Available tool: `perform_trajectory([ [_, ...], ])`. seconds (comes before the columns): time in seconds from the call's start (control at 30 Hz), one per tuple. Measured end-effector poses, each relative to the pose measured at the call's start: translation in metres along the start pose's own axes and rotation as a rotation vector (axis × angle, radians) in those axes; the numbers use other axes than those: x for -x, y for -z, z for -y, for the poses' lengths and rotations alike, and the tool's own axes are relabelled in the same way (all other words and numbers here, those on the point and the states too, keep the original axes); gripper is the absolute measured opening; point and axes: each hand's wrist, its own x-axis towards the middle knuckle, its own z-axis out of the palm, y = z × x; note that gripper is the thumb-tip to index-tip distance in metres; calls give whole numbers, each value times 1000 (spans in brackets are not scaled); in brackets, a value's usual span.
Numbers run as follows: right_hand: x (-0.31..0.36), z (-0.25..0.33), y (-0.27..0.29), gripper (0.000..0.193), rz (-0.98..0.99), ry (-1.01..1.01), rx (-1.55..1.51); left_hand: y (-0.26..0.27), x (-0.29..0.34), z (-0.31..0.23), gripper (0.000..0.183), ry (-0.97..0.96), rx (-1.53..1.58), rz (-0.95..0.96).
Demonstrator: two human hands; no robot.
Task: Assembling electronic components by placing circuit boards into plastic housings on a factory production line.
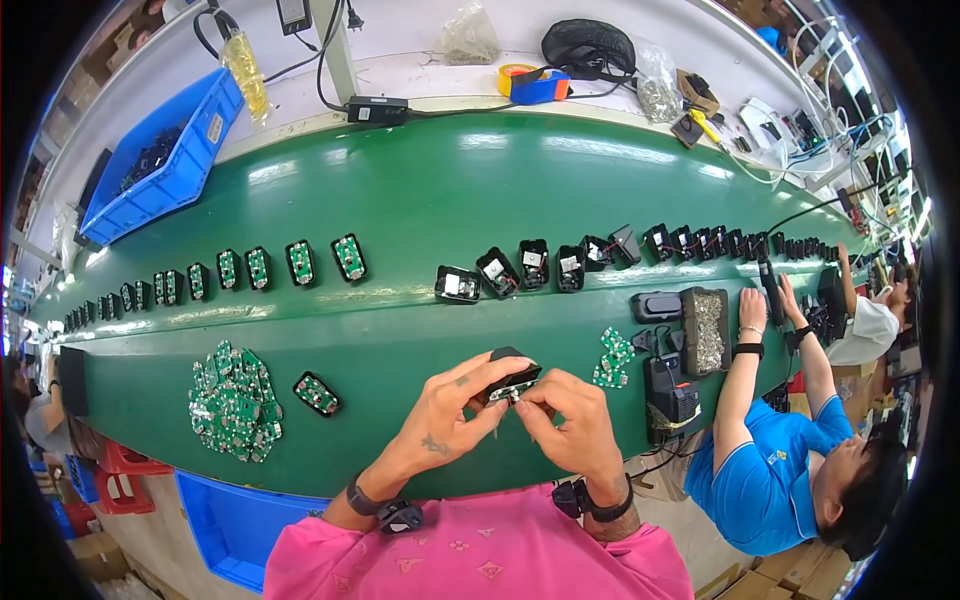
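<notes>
My left hand (445, 405) is closed around a small black plastic housing (520, 380), tilted above the near side of the green bench. Along the housing's lower edge, the fingertips of my right hand (575, 420) pinch a small whitish part; its kind is too small to make out. To the left lies a black housing with a green circuit board in it (317, 394). Beside that is a heap of loose green circuit boards (235, 405). A smaller cluster of green boards (613, 358) rests just beyond my right hand.
A row of board-filled housings (299, 262) curves left; open housings with wires (533, 265) stretch right. Nearby on the right are a tray of small metal parts (705, 330) and a black corded device (672, 395). A co-worker in blue (765, 470) reaches over the bench. A blue bin (165, 160) stands back left.
</notes>
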Motion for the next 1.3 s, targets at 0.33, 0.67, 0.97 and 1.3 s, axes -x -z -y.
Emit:
perform_trajectory([
  [0.33, -2, 2, 0, 6, 44, 10, 27, 2, 2, -3, 55, -139, -185, 2],
  [0.67, -1, -18, -31, 8, -134, -22, 115, -8, 4, 28, 54, 79, 6, -94],
  [0.97, 2, -31, -38, 20, -125, -410, -255, 2, 1, 48, 61, 21, 194, -25],
  [1.3, 6, -24, -52, 15, -299, -83, -335, -11, -5, 60, 54, -29, 47, -154],
])
